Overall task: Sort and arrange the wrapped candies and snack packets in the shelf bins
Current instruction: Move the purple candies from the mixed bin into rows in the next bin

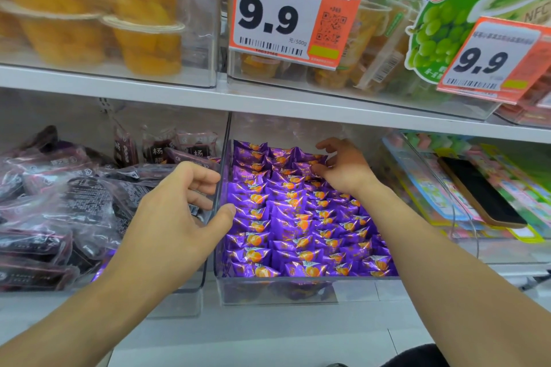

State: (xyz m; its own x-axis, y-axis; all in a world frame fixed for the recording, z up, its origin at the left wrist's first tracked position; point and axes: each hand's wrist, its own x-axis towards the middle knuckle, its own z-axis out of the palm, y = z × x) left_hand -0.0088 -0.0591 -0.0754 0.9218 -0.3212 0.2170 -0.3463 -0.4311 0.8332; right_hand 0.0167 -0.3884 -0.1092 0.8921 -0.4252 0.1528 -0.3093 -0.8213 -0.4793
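Gripping the clear plastic bin point(222, 292) wall, the left hand point(167, 211) steadies it; the right hand point(343, 167) pinches purple foil-wrapped candies point(298, 217) at the bin's rear.

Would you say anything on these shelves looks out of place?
Yes: a black phone lies on the colourful packets in the right-hand bin, and one purple candy sits among the dark packets in the left bin.

Purple candies point(298, 211) carry orange fruit prints; the snack packets point(53, 205) are dark maroon; price tags point(293, 9) are orange-framed white.
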